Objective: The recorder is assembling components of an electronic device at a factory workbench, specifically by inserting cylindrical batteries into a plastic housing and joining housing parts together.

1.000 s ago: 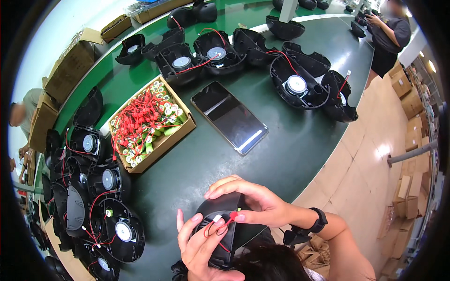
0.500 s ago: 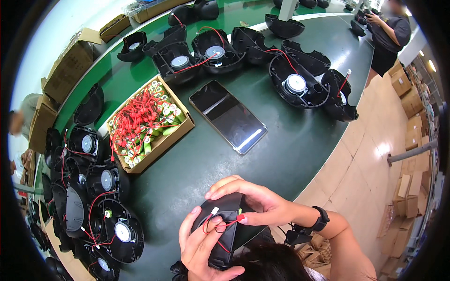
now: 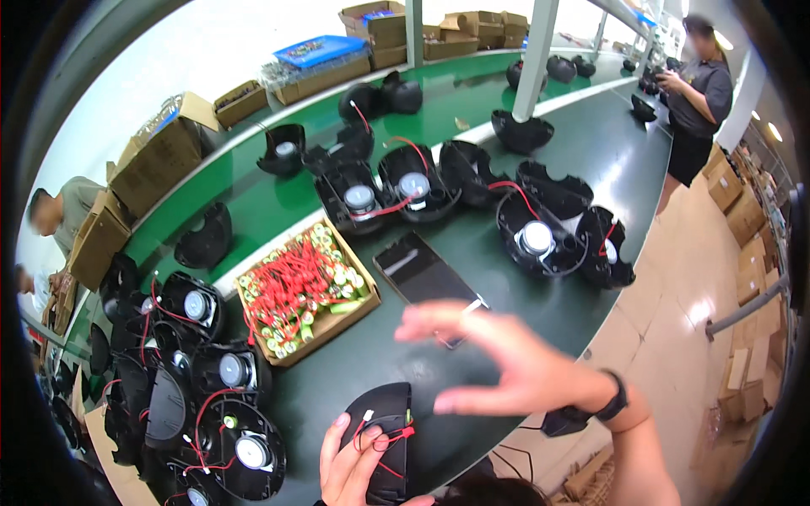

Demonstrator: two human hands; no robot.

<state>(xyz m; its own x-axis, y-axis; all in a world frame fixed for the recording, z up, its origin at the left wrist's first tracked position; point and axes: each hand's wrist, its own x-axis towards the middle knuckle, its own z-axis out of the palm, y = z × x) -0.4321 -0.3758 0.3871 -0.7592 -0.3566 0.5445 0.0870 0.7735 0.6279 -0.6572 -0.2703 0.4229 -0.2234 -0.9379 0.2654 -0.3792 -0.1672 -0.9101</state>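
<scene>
At the near table edge my left hand is closed around a black rounded plastic shell. From this shell come red and black wires with a white plug and a red connector; a bit of green shows at its side. My right hand, somewhat blurred, is off the shell with thumb and fingers spread and nothing between them. It hovers over the table and partly covers a dark phone. Left of the phone stands an open cardboard box full of green batteries with red leads.
Black shells with round speakers crowd the left and the back; more speaker shells lie at the right. A grey post rises behind. Cardboard boxes line the far side. Another person stands far right.
My right hand has let go of the shell and lifted away to the right, opening. My left hand still holds the shell. The view has tilted upward.
</scene>
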